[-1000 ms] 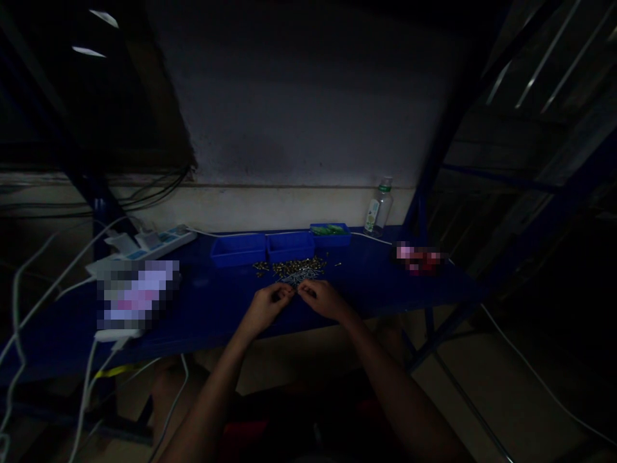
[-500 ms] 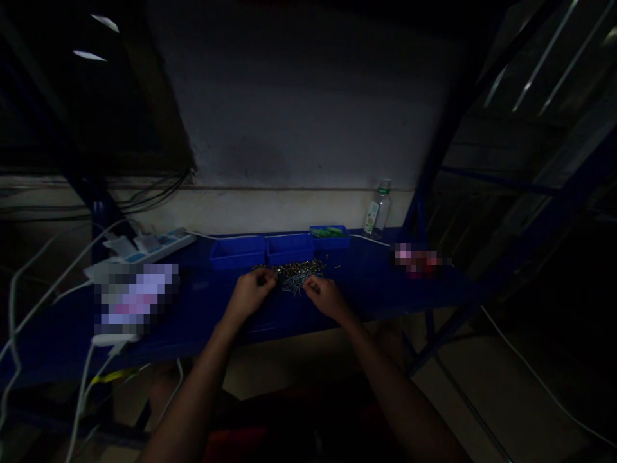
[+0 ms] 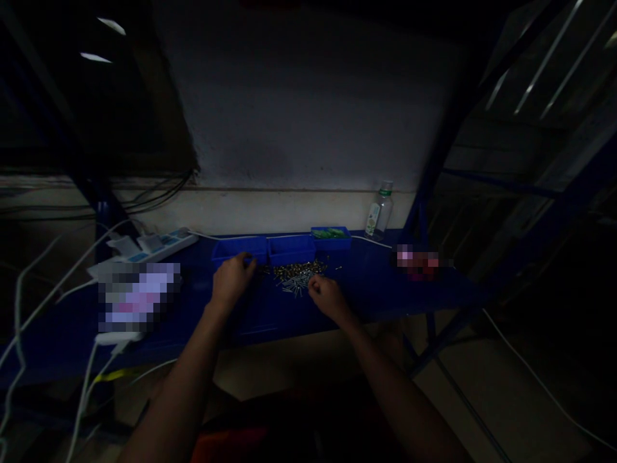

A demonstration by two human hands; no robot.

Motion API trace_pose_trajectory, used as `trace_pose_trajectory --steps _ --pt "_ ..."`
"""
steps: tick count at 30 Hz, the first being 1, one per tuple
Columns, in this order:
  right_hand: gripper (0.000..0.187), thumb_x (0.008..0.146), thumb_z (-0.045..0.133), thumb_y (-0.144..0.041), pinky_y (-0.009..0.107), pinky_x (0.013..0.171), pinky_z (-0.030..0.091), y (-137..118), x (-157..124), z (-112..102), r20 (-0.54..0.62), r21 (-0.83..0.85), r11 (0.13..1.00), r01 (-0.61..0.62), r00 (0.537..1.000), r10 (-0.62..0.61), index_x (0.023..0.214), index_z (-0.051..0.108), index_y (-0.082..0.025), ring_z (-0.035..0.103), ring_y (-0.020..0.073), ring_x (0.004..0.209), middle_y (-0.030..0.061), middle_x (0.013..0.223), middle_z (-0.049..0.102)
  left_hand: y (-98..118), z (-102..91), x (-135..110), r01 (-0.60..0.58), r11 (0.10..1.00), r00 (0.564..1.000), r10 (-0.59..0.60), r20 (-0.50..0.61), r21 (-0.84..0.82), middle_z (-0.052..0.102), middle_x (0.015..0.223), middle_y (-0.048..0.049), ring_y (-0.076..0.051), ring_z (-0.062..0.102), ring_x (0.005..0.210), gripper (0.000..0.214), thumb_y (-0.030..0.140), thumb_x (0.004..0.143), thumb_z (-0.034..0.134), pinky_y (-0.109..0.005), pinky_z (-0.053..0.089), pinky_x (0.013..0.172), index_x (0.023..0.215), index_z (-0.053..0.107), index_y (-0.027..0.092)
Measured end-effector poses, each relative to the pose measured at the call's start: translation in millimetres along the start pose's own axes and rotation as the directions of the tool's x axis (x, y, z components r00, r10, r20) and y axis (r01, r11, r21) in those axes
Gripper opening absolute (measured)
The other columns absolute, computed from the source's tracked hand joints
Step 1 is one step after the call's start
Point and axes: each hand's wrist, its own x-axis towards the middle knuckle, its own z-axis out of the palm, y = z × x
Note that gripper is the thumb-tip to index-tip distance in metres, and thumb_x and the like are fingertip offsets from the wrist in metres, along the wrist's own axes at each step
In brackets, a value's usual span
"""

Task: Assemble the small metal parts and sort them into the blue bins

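Observation:
My left hand [image 3: 231, 280] is at the front edge of the left blue bin [image 3: 224, 247], its fingers curled together. Whatever they pinch is too small and dark to make out. Beside the silver screws [image 3: 295, 283], my right hand [image 3: 328, 299] has thumb and fingers pressed together, and I cannot see what is between them. Brass-coloured small fasteners [image 3: 292, 270] lie heaped just behind the silver ones. A second blue bin [image 3: 292, 249] stands behind the heap, joined side by side with the left one.
At the back, a smaller blue tray [image 3: 332, 243] holds green pieces. A clear bottle [image 3: 380, 215] stands by the wall. To the left lie a power strip [image 3: 164, 243] with plugs and a blurred-out object [image 3: 139, 296]; another blurred object [image 3: 417, 262] is on the right of the blue table [image 3: 270, 315].
My left hand has moved left and away from me, from the heap to the left bin. My right hand has shifted slightly right, still beside the silver screws.

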Motion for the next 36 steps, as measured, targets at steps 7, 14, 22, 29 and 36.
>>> trace_pose_trajectory --steps 7,14,22,29,36 --pt "0.008 0.079 0.051 -0.019 0.021 0.058 0.032 -5.1 -3.8 -1.9 0.096 -0.016 0.995 0.096 0.991 -0.094 0.076 0.058 -0.021 0.050 0.0101 0.062 -0.0014 0.069 0.057 5.2 26.8 -37.6 -0.110 0.994 0.988 0.109 0.113 -0.002 0.063 0.095 -0.0101 -0.022 0.060 0.085 0.029 0.036 0.082 0.045 -0.027 0.043 0.070 0.098 0.061 0.019" --pt "0.009 0.080 0.055 -0.025 0.021 0.059 0.032 -9.5 -5.1 -2.9 0.171 0.022 0.987 0.159 0.972 -0.160 0.086 0.060 -0.022 0.048 0.0093 0.061 -0.0029 0.067 0.053 21.1 29.8 -56.8 -0.267 0.943 0.953 0.290 0.092 -0.199 0.062 0.090 -0.0079 -0.020 0.059 0.084 0.025 0.030 0.083 0.043 -0.027 0.042 0.074 0.095 0.062 0.018" --pt "0.008 0.083 0.052 -0.024 0.021 0.067 0.034 -7.4 -5.2 -1.4 0.176 0.045 0.974 0.220 0.958 -0.225 0.084 0.059 -0.021 0.050 0.0111 0.072 -0.0005 0.076 0.055 27.1 40.4 -66.3 -0.285 0.866 0.928 0.356 0.108 -0.410 0.062 0.094 -0.0073 -0.019 0.059 0.085 0.025 0.027 0.081 0.044 -0.028 0.043 0.078 0.093 0.064 0.018" --pt "0.010 0.087 0.045 -0.022 0.023 0.077 0.037 -10.8 -6.3 -5.1 0.138 0.132 0.968 0.216 0.963 -0.234 0.086 0.055 -0.019 0.053 0.0127 0.084 0.0019 0.086 0.059 25.8 32.8 -71.1 -0.237 0.812 0.913 0.374 0.164 -0.533 0.065 0.096 -0.0046 -0.018 0.060 0.086 0.026 0.033 0.080 0.048 -0.026 0.044 0.078 0.095 0.065 0.020" --pt "0.008 0.083 0.052 -0.022 0.021 0.073 0.039 -9.1 -3.6 -5.6 0.257 0.210 0.943 0.259 0.916 -0.309 0.087 0.058 -0.019 0.055 0.0109 0.078 0.0002 0.085 0.061 28.1 28.5 -69.7 -0.183 0.789 0.908 0.365 0.207 -0.587 0.067 0.084 -0.0029 -0.016 0.060 0.069 0.035 0.041 0.078 0.051 -0.025 0.044 0.064 0.100 0.064 0.017"
